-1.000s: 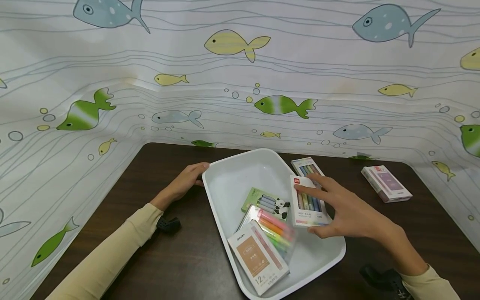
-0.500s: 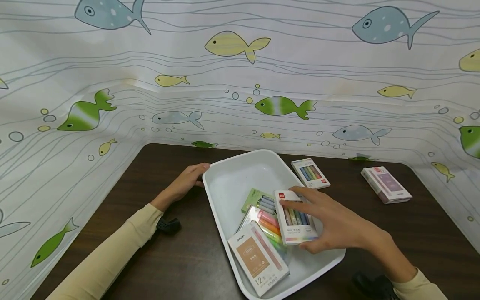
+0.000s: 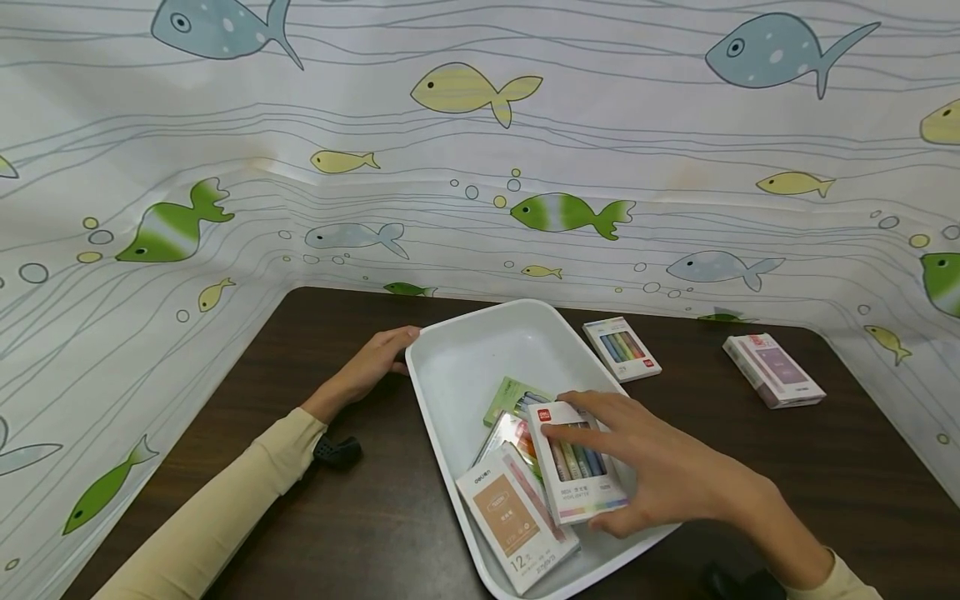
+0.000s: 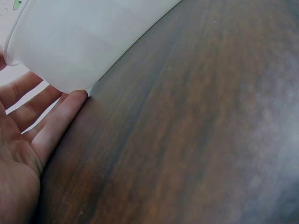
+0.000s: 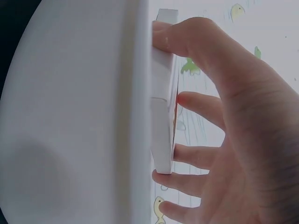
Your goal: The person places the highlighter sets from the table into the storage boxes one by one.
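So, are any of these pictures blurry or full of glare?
Head view: the 12 on the tan-and-white box is readable, its smallest print isn't; left wrist view: table soft, pale glare at right; right wrist view: tray blurred, faint shadow lower left.

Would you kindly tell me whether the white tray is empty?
It is not empty: in the head view, the white tray holds a green box, a clear pack and a brown-labelled box.

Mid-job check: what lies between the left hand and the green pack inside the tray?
In the head view, the left rim and wall of the white tray, then a bare stretch of its floor, separate the left hand from the green pack.
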